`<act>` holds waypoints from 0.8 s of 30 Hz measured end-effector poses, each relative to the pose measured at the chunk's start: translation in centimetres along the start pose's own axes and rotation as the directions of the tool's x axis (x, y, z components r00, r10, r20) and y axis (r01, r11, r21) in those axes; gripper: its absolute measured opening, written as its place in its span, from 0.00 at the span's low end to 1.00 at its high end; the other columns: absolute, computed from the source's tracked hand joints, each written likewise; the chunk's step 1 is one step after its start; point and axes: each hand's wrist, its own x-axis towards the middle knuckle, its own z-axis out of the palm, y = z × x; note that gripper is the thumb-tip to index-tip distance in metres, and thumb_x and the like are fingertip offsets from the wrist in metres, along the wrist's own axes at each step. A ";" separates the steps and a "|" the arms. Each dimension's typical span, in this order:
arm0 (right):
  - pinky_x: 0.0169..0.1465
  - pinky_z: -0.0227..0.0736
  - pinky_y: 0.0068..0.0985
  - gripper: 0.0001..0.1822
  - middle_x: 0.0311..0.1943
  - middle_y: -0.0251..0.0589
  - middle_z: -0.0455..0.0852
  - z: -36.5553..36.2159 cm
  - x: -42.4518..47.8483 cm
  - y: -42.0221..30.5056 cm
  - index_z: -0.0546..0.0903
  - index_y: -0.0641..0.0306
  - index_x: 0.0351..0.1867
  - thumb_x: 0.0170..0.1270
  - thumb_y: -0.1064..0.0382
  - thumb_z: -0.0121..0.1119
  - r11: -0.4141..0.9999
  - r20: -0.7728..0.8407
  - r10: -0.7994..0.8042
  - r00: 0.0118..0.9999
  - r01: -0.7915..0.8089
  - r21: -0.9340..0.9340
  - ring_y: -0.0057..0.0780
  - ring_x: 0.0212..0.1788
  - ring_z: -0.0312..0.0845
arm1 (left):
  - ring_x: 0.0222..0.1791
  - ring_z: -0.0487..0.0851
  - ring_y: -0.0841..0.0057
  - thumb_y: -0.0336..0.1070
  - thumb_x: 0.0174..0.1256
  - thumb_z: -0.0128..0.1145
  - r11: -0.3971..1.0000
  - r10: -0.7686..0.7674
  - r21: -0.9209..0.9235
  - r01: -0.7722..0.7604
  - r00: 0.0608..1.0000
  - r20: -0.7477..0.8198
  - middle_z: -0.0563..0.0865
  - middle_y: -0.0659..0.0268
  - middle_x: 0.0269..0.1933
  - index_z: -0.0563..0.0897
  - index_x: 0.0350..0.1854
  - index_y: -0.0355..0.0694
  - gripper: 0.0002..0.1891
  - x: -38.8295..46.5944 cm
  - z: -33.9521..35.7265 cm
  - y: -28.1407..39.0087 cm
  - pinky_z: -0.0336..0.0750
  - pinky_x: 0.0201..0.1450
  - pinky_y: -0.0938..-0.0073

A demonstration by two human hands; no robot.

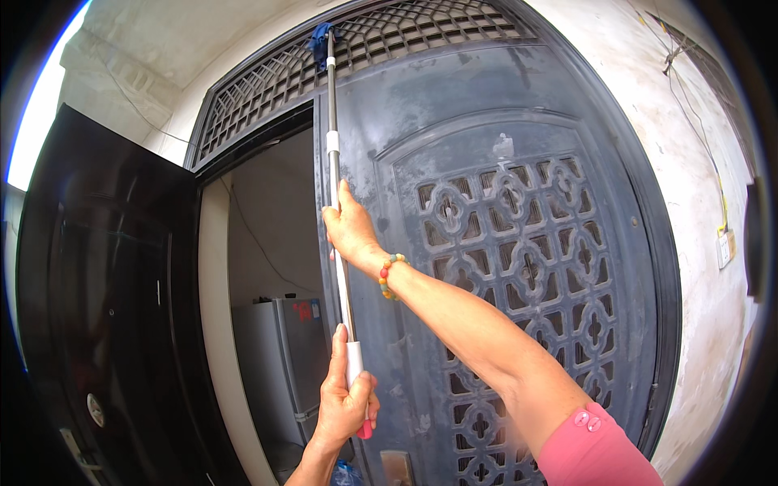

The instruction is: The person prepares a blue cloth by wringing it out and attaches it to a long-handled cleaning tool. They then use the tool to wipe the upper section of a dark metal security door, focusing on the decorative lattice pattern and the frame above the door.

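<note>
A long telescopic metal pole runs almost upright before me, with white collars along it. My right hand, a beaded bracelet at its wrist, grips the pole around its middle. Lower down, my left hand is closed around the white handle, whose end is pink. At the pole's top a blue cloth touches the lattice transom above the doorway. The grey-blue door leaf with cut-out panels stands behind my right arm. Pale patches and smudges mark its surface.
To the left a dark door leaf stands swung open. Through the doorway a refrigerator shows. A blue plastic bag is low by the threshold. On the right wall are hanging wires and a socket.
</note>
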 end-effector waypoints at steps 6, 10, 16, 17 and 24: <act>0.21 0.77 0.34 0.36 0.18 0.46 0.80 1.0 -2.0 -0.1 0.49 0.70 0.72 0.65 0.62 0.46 0.999 -0.003 -0.047 0.999 0.047 0.006 0.37 0.12 0.76 | 0.11 0.72 0.81 0.21 0.63 0.38 1.000 -0.002 -0.006 0.002 1.000 0.022 0.75 0.64 0.24 0.41 0.77 0.54 0.41 -1.9 -1.8 -0.9 0.71 0.14 0.78; 0.26 0.75 0.38 0.37 0.18 0.50 0.80 1.2 -2.5 1.6 0.49 0.73 0.72 0.63 0.62 0.47 0.993 -0.053 -0.114 0.992 0.112 -0.035 0.41 0.18 0.78 | 0.11 0.72 0.81 0.21 0.64 0.38 0.999 -0.018 -0.038 0.019 0.999 0.038 0.75 0.63 0.25 0.42 0.77 0.55 0.41 -2.7 -2.4 -2.7 0.70 0.13 0.78; 0.31 0.74 0.40 0.39 0.23 0.54 0.81 -2.5 1.6 -0.1 0.51 0.71 0.72 0.60 0.62 0.48 0.990 -0.006 0.024 1.000 -0.024 -0.139 0.46 0.25 0.80 | 0.13 0.72 0.82 0.25 0.67 0.39 0.991 -0.013 -0.132 0.017 1.000 0.026 0.74 0.64 0.28 0.41 0.77 0.59 0.39 1.4 1.8 -0.5 0.72 0.13 0.78; 0.31 0.74 0.41 0.39 0.23 0.55 0.81 -2.9 1.5 -0.1 0.51 0.71 0.72 0.59 0.61 0.48 0.983 -0.003 0.000 1.000 0.000 -0.186 0.46 0.25 0.80 | 0.13 0.72 0.81 0.25 0.67 0.39 0.990 -0.011 -0.138 0.015 1.000 0.029 0.74 0.64 0.28 0.41 0.77 0.58 0.39 1.5 2.2 -0.8 0.72 0.13 0.78; 0.33 0.74 0.42 0.40 0.23 0.57 0.82 -5.8 -1.4 1.4 0.51 0.72 0.72 0.59 0.60 0.49 0.947 -0.012 -0.096 0.995 0.087 -0.310 0.50 0.27 0.81 | 0.12 0.72 0.79 0.24 0.68 0.39 0.950 -0.012 -0.306 0.069 0.983 0.186 0.75 0.62 0.28 0.35 0.76 0.64 0.41 -0.3 3.9 -3.2 0.73 0.14 0.75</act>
